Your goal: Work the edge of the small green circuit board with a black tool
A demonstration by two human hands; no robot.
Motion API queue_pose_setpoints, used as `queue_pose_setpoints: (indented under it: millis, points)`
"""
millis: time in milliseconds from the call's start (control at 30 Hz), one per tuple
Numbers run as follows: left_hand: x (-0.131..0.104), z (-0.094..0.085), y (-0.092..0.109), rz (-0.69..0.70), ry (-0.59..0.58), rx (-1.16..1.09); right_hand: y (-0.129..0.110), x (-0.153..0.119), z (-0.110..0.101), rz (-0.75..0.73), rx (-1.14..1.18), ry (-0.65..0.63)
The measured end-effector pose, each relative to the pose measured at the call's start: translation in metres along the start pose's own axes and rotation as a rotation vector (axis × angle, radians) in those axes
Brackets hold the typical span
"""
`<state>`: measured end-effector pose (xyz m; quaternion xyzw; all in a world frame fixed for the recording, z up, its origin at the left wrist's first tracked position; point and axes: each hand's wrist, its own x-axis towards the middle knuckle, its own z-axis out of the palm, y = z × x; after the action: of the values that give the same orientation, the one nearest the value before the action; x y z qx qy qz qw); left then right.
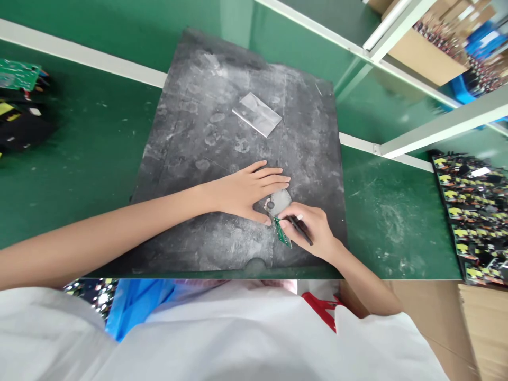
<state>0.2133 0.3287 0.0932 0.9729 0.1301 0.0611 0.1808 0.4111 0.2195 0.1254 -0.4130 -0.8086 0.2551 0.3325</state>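
My left hand (248,190) lies flat, fingers together, on a stained dark grey mat (222,116), its thumb beside a small grey round pad (281,201). Just right of it, my right hand (311,228) pinches a small green circuit board (282,233) and also holds a thin dark pen-like tool (300,231) across its fingers. The board's upper end touches the grey pad. A small clear plastic bag (257,114) lies flat on the mat farther back.
The mat sits on a green bench (79,153). Circuit boards (18,76) and dark parts lie at the far left. A tray of black and yellow components (472,211) stands at the right. White shelf rails (436,124) and cardboard boxes (428,55) rise behind.
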Motion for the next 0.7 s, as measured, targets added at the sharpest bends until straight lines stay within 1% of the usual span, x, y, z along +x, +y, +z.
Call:
queue_pose_setpoints:
  millis: [233, 700]
  points:
    - [-0.0004, -0.0006, -0.0002, -0.006, -0.005, -0.025, 0.0015, -0.0016, -0.0016, 0.053, 0.049, -0.06]
    - [-0.0008, 0.0, -0.0009, 0.0, -0.006, -0.008, 0.0035, -0.0034, -0.0007, 0.079, 0.076, -0.077]
